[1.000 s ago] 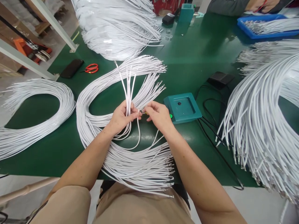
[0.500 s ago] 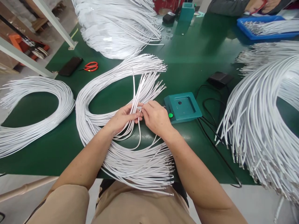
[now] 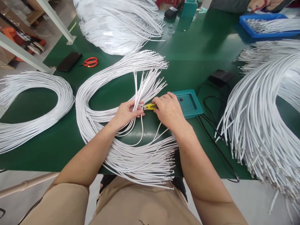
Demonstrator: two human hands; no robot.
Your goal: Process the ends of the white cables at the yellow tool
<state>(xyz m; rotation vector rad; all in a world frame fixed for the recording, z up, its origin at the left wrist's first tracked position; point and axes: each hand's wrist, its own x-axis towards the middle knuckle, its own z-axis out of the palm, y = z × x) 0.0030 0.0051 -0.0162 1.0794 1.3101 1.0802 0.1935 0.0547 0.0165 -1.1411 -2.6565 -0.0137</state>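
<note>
Several white cables (image 3: pixel 137 93) are pinched upright between the thumb and fingers of my left hand (image 3: pixel 125 115). My right hand (image 3: pixel 170 109) is wrapped round yellow-and-black pliers (image 3: pixel 150 107). Their metal tip meets a white cable end beside my left fingertips; I cannot tell whether the jaws have closed on it. Behind and under my hands curves a large bundle of white cables (image 3: pixel 82 103). Its lower ends (image 3: pixel 150 162) fan out near my body. Partly covered by my right hand is a teal device (image 3: pixel 191 103) with a recessed top.
More white cable bundles lie at left (image 3: pixel 63 93), at the back (image 3: pixel 112 25) and at right (image 3: pixel 253 109). Red-handled scissors (image 3: pixel 91 62) and a dark phone-like object (image 3: pixel 69 61) lie back left. Black cords (image 3: pixel 211 134) trail right. A co-worker's hands (image 3: pixel 262 4) are beyond a blue tray (image 3: pixel 255 33).
My right hand has shifted a little right, away from my left fingers, and the yellow pliers now show between the hands. The left hand keeps its hold on the cables.
</note>
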